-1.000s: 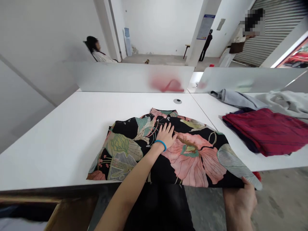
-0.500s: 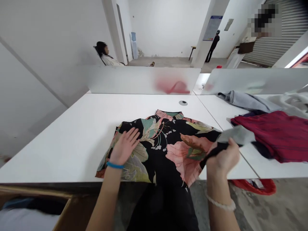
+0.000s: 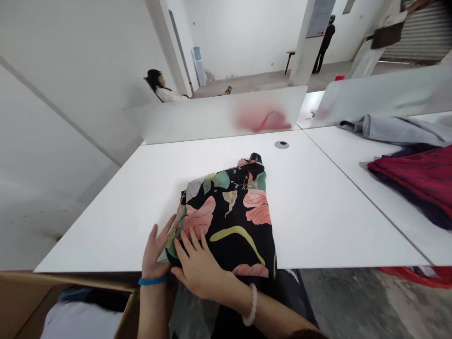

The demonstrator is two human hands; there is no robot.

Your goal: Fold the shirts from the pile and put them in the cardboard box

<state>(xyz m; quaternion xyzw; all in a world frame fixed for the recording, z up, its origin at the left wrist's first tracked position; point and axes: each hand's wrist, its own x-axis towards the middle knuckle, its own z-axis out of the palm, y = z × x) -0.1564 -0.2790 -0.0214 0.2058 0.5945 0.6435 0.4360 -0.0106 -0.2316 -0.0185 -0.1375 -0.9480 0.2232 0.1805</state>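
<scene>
A black floral garment point(image 3: 233, 216) with pink and green flowers lies folded into a narrow stack on the white table point(image 3: 318, 197), near its front edge. My left hand point(image 3: 153, 252), with a blue band on the wrist, rests at the garment's near left corner, fingers spread and partly tucked against the fabric. My right hand point(image 3: 199, 266), with a white bead bracelet, lies flat on the near left part of the fold, fingers stretched out. Neither hand grips the cloth.
A dark red cloth point(image 3: 420, 176) over a purple one and a grey garment point(image 3: 399, 129) lie on the adjoining table at right. Frosted dividers point(image 3: 212, 115) stand behind. A cardboard box point(image 3: 63, 301) sits below left. One person sits far back, others stand further off.
The garment's right half has been folded over to the left, making a narrower stack. My right hand let go of the edge and now presses flat beside my left hand.
</scene>
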